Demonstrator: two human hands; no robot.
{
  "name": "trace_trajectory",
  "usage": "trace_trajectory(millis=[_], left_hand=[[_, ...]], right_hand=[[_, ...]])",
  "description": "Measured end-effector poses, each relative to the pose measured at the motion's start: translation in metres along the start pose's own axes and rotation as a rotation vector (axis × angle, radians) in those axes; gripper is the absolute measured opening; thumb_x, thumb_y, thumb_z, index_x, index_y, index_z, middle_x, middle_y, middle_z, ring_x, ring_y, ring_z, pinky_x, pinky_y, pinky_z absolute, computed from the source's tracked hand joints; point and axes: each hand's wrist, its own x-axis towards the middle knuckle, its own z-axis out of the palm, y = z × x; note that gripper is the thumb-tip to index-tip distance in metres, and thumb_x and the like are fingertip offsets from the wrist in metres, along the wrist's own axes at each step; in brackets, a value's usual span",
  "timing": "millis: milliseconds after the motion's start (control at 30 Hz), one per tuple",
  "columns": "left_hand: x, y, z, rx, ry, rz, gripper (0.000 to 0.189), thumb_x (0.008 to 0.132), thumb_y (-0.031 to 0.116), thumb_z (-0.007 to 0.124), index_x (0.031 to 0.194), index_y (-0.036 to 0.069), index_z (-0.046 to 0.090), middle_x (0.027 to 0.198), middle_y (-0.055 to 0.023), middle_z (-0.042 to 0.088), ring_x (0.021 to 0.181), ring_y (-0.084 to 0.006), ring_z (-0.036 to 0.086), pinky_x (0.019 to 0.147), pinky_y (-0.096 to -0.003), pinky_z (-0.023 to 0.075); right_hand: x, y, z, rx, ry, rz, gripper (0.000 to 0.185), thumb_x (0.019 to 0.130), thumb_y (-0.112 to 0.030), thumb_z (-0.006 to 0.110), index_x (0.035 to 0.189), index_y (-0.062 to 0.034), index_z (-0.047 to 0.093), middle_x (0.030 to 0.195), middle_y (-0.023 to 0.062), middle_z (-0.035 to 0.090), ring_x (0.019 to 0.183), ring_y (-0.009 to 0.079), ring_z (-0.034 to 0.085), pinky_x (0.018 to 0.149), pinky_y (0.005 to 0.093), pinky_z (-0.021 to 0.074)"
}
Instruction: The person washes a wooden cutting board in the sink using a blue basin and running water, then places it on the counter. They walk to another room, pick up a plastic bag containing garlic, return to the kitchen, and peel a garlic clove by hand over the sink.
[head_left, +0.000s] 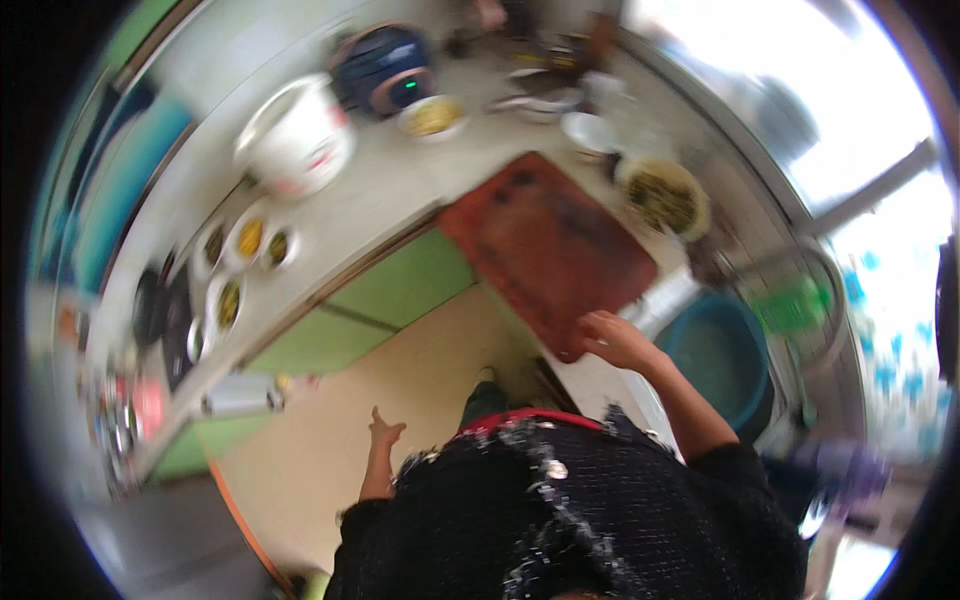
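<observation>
My right hand (615, 341) is at the near right corner of a reddish-brown cutting board (555, 240) on the counter; blur hides whether the fingers touch it. Over the floor, away from the counter, hangs my left hand (386, 433), fingers apart and holding nothing. Just right of my right hand is a blue plastic basin (716, 360) that seems to hold water. Beyond the board's right corner stands a bowl of dark greenish food (664, 199). A small white bowl (589, 133) is behind the board.
Along the back stand a dark rice cooker (386, 71), a bowl of yellow food (433, 118) and a white bucket (300, 139). Several small dishes of food (229, 304) sit on the left counter. A green bottle (791, 306) and a curved faucet (832, 292) are beyond the basin.
</observation>
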Motion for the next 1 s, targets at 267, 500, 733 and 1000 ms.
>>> trace_trajectory(millis=[267, 500, 733, 1000], left_hand=[[0.019, 0.153, -0.007, 0.125, 0.169, 0.675, 0.082, 0.072, 0.018, 0.067, 0.137, 0.005, 0.019, 0.136, -0.0245, 0.026, 0.128, -0.0376, 0.022, 0.105, -0.0417, 0.0216], [-0.059, 0.320, -0.013, -0.329, -0.277, 0.909, 0.044, 0.085, 0.013, 0.054, 0.125, -0.001, 0.042, 0.124, -0.0183, 0.047, 0.113, -0.0268, 0.048, 0.093, -0.0366, 0.0387], [-0.097, 0.415, 0.035, -0.348, -0.587, 1.080, 0.028, 0.085, 0.006, 0.054, 0.111, -0.002, 0.053, 0.104, -0.0108, 0.059, 0.096, -0.0170, 0.057, 0.085, -0.0286, 0.0451], [-0.081, 0.443, 0.073, -0.072, -0.833, 1.144, 0.027, 0.084, 0.006, 0.053, 0.111, 0.000, 0.054, 0.106, -0.0095, 0.059, 0.097, -0.0156, 0.056, 0.084, -0.0284, 0.0448]], right_hand=[[-0.079, 0.026, 0.008, 0.101, -0.025, 0.283, 0.031, 0.076, -0.015, 0.053, 0.104, -0.0009, 0.053, 0.098, 0.0215, 0.059, 0.092, 0.0361, 0.056, 0.079, 0.0438, 0.0442], [-0.141, 0.001, -0.032, 0.188, 0.158, 0.330, 0.032, 0.078, -0.012, 0.052, 0.108, -0.0009, 0.053, 0.099, 0.0202, 0.059, 0.089, 0.0355, 0.057, 0.080, 0.0424, 0.0447], [-0.116, 0.008, -0.046, 0.000, 0.228, 0.580, 0.024, 0.082, -0.008, 0.050, 0.105, -0.0049, 0.057, 0.101, 0.0133, 0.061, 0.089, 0.0293, 0.059, 0.084, 0.0415, 0.0448], [-0.077, -0.003, -0.065, -0.048, 0.408, 0.510, 0.025, 0.078, -0.009, 0.054, 0.102, -0.0029, 0.057, 0.091, 0.0169, 0.060, 0.080, 0.0329, 0.059, 0.070, 0.0397, 0.0470]])
